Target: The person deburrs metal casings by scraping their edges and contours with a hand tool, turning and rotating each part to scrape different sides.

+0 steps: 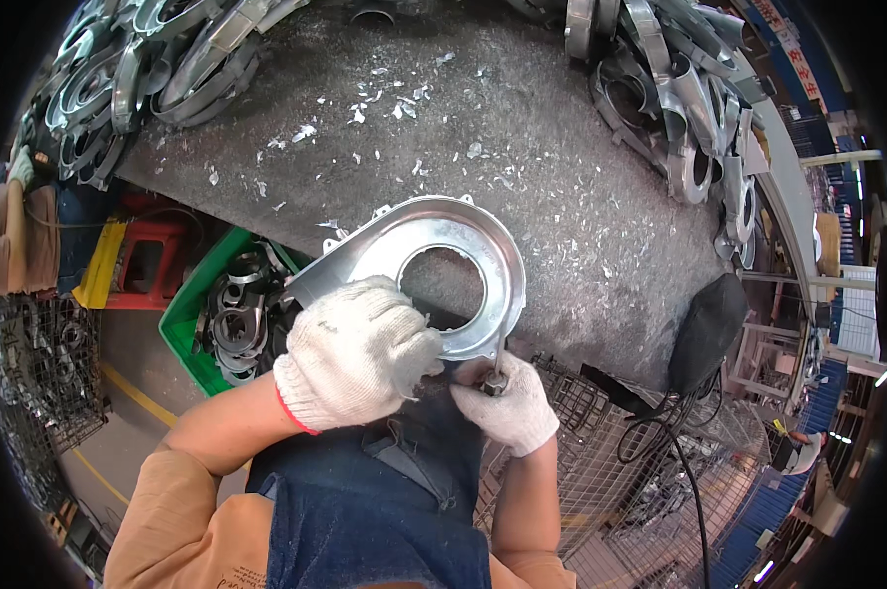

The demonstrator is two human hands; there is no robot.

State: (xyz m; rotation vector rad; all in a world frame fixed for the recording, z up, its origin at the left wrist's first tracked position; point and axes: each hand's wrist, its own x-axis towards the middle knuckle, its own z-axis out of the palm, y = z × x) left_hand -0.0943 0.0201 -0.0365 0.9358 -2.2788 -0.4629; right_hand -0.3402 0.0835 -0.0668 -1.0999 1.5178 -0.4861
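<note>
A shiny cast-metal housing (379, 250), with a round end and a big round hole, lies at the near edge of the grey worktable. My left hand (355, 348), in a white knitted glove, is closed over the near side of it, its fingertips by the hole. In my gloved right hand (514, 410), just right of my left, is a small tool (498, 375) with a thin metal shaft. That shaft points up at the housing's near right rim and seems to touch it. My fingers hide most of the tool's handle.
Metal shavings (404, 108) are strewn over the worktable (551, 128). Similar castings are heaped at the far left (100, 88) and far right (679, 108). A green bin (183, 329) of metal parts stands left, near a red stool (154, 260). Wire-mesh cages (600, 461) and a black cable (694, 481) are at right.
</note>
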